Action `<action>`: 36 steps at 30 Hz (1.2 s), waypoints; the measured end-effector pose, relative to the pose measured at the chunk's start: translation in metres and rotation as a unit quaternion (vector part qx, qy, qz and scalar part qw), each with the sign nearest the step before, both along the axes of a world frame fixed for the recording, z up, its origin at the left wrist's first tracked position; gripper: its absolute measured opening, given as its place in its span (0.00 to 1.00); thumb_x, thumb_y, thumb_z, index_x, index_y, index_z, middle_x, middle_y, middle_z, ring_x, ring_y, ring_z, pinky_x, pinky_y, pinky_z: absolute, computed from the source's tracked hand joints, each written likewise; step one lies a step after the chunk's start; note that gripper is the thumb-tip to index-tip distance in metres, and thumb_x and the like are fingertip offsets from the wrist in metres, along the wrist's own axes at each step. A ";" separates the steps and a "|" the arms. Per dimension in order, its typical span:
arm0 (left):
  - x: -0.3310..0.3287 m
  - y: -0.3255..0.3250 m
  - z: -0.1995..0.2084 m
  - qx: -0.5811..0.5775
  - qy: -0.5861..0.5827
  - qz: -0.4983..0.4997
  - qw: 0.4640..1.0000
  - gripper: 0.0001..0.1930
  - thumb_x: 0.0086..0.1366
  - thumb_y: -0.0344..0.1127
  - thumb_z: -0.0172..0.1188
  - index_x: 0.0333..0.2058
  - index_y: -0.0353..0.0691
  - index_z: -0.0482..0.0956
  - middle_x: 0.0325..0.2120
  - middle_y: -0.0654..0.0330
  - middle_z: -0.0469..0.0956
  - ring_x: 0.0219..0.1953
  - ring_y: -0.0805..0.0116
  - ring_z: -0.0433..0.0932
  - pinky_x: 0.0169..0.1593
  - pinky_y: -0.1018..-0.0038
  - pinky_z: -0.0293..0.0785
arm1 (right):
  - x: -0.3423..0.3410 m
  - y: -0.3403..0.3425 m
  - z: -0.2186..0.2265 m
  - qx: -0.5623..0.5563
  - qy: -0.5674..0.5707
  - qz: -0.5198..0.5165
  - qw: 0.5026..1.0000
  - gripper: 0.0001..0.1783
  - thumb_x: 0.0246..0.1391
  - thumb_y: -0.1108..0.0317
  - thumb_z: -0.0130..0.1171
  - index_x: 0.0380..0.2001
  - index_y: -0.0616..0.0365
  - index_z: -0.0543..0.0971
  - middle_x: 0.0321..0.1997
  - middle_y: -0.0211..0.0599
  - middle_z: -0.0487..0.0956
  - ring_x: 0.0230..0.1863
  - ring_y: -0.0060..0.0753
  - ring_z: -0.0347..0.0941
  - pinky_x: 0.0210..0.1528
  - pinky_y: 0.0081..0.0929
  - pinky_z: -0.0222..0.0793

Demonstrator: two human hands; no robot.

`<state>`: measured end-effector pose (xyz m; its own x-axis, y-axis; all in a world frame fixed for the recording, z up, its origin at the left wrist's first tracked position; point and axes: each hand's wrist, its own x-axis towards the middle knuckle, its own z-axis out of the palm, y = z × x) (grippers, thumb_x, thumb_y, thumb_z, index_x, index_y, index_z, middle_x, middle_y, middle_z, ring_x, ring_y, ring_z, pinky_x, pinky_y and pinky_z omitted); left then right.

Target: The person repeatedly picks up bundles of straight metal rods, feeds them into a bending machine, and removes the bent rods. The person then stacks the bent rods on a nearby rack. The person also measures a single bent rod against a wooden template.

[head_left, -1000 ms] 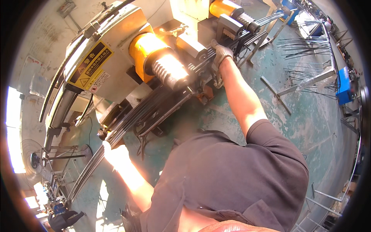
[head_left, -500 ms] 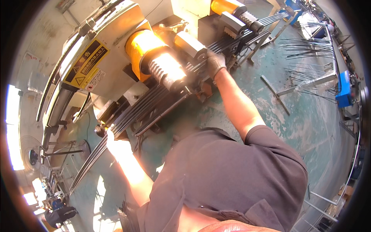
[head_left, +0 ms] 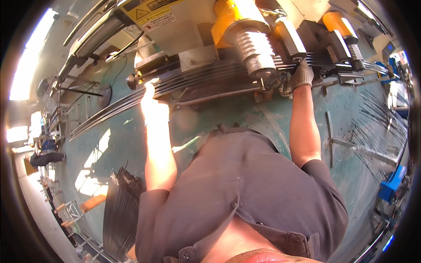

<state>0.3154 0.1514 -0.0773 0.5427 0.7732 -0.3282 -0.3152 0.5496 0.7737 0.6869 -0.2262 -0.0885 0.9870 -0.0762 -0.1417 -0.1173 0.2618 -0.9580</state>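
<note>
A bundle of long dark metal rods [head_left: 109, 115] runs lengthwise through a machine, its loose ends sticking out at the left. My left hand [head_left: 154, 105], gloved and washed out by sunlight, is closed around the rods near those ends. My right hand [head_left: 302, 75], in a greyish glove, is closed at the rods just below a pale rectangular block [head_left: 289, 40]; its fingertips are partly hidden. Between my hands, a yellow cylinder with a bright ribbed spring section [head_left: 254, 48] hangs over the bundle.
A second yellow cylinder [head_left: 337, 24] stands farther right. A dark bundle of thin rods [head_left: 120, 210] lies at lower left. At right are a metal stand [head_left: 372, 153] with rods and a blue box [head_left: 391, 184]. Another person [head_left: 47, 158] is at far left.
The view has swung round, so the machine and rods lie more level across the top. Both hands stay at about the same places on the rods.
</note>
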 end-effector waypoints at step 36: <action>-0.431 0.435 -0.014 -0.014 -0.105 0.343 0.933 0.09 0.76 0.42 0.56 0.38 0.46 0.79 0.34 0.60 0.82 0.40 0.59 0.81 0.46 0.62 0.79 | -0.273 -0.029 -0.178 -0.137 0.361 -0.155 0.909 0.25 0.68 0.38 0.56 0.26 0.45 0.77 0.23 0.19 0.75 0.22 0.25 0.68 0.26 0.28 0.65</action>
